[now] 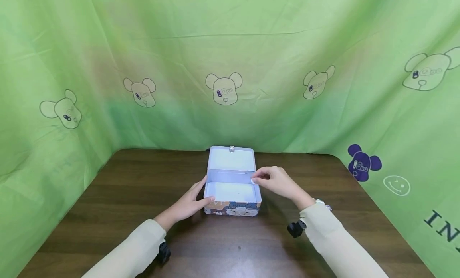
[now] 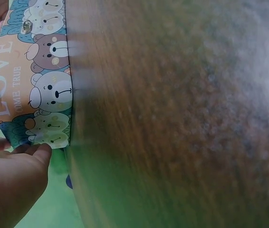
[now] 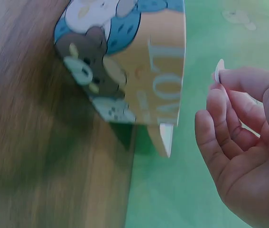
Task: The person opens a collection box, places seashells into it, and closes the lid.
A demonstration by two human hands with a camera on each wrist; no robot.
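Note:
A printed tin box (image 1: 232, 208) with cartoon bears stands on the table, its hinged lid (image 1: 231, 159) tipped back and its white inside (image 1: 230, 192) showing. My left hand (image 1: 189, 202) grips the box's left side, with the thumb at the front rim and the fingers along the side; the left wrist view shows this hand (image 2: 15, 180) against the box's end. Over the box's right edge is my right hand (image 1: 276, 182), which pinches a small, thin white piece (image 3: 219, 71) between thumb and forefinger. What kind of piece it is, I cannot tell.
The dark wooden table (image 1: 143, 178) carries the box near its far edge. A green cloth (image 1: 230, 126) with printed bear heads hangs behind and at both sides. A small metal clasp (image 1: 231, 149) sits on the lid's top edge.

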